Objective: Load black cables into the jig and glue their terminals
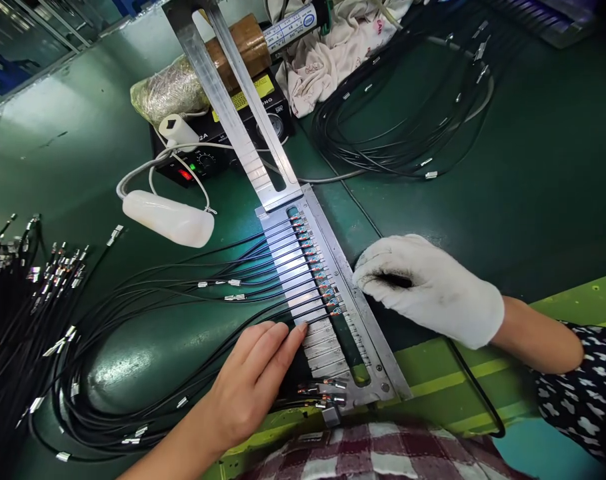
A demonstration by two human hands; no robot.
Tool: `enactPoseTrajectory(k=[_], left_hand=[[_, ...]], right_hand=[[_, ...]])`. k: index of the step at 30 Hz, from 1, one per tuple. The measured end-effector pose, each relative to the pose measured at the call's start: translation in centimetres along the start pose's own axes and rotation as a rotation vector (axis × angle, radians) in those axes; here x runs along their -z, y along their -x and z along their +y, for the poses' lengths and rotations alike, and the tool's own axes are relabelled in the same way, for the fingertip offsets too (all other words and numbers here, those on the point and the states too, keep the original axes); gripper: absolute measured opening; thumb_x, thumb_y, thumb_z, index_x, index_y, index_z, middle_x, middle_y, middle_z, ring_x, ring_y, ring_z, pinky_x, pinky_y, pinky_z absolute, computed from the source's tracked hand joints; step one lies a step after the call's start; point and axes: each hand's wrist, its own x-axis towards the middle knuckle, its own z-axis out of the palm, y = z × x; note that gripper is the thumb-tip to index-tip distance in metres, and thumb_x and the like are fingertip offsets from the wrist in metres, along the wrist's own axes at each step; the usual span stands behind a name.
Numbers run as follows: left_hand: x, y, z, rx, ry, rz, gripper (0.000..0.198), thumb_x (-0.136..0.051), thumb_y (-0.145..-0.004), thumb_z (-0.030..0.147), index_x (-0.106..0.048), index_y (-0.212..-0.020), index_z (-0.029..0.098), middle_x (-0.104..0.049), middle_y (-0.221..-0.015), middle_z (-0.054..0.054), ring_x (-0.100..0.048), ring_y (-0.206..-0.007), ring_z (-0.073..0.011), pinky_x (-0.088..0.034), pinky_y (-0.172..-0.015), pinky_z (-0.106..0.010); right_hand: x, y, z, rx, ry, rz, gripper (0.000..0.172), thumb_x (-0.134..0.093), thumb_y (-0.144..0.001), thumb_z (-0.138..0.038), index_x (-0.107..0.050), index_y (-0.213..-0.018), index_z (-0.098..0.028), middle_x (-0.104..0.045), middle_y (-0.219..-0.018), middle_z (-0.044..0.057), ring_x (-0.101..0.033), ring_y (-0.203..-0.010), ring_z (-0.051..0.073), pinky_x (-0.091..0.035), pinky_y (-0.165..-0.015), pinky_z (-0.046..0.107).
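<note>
- The bare left hand [250,383] has its fingers together and its fingertips at the lowest occupied position of a flat, silver metal plate with ridged grooves and a long slot [325,350]. Whether they pinch a cable there cannot be told.
- The right hand, in a white fabric glove [423,287], has curled fingers just beside the plate's far right edge. A grip on anything cannot be confirmed; a black cord [470,377] runs out below the glove.
- Ahead of the left fingertips, a row of thin black cables [289,275] lies across the plate, their teal-and-orange ends [321,275] over the slot.
- Beyond that row, a slotted silver metal frame [237,133] stands raised from the plate's upper end.
- Nearer the wearer than the left fingertips, further loose black cables with metal terminals [335,400] lie by the plate's lower end.
- Farther forward and left of the left fingers are a white plastic cylinder [167,219] and a black control box with red and green lights [203,162].
</note>
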Motion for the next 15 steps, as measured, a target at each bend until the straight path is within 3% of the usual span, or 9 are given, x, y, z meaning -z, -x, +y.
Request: enactPoseTrajectory(k=[3, 7, 11, 15], left_hand=[[-0.3, 0.4, 0.0, 0.081, 0.082, 0.006, 0.053, -0.042, -0.091, -0.006, -0.042, -0.143, 0.008, -0.050, -0.113, -0.014, -0.049, -0.108, -0.0219, -0.042, -0.093, -0.034], [0.3, 0.1, 0.8, 0.214, -0.042, 0.015, 0.051, -0.042, -0.090, -0.006, -0.055, -0.133, 0.017, -0.047, -0.107, -0.010, -0.048, -0.098, -0.0190, -0.043, -0.084, -0.032], [0.5, -0.6, 1.1, 0.194, -0.062, 0.036, 0.049, -0.040, -0.088, -0.006, -0.056, -0.129, 0.016, -0.047, -0.102, -0.009, -0.048, -0.092, -0.0173, -0.045, -0.076, -0.028], [0.0, -0.7, 0.9, 0.170, -0.079, 0.086, 0.043, -0.041, -0.091, -0.003, -0.055, -0.127, 0.016, -0.051, -0.103, -0.009, -0.051, -0.093, -0.0173, -0.046, -0.079, -0.030]], right_hand=[[0.0, 0.1, 0.1, 0.009, -0.021, 0.014, 0.016, -0.057, -0.088, -0.019, -0.067, -0.076, -0.021, -0.069, -0.083, 0.000, -0.063, -0.074, 0.016, -0.043, -0.074, 0.033], [-0.1, 0.1, 0.2, 0.026, -0.043, 0.020, 0.015, -0.056, -0.089, -0.019, -0.067, -0.078, -0.021, -0.068, -0.081, 0.000, -0.062, -0.071, 0.016, -0.043, -0.071, 0.033], [-0.3, 0.0, 0.3, 0.020, -0.061, 0.018, 0.016, -0.056, -0.089, -0.020, -0.067, -0.077, -0.021, -0.068, -0.079, -0.001, -0.061, -0.071, 0.016, -0.043, -0.069, 0.032], [-0.4, 0.0, 0.4, 0.026, -0.047, 0.037, 0.017, -0.055, -0.089, -0.019, -0.067, -0.076, -0.021, -0.069, -0.082, 0.000, -0.062, -0.074, 0.016, -0.044, -0.072, 0.032]])
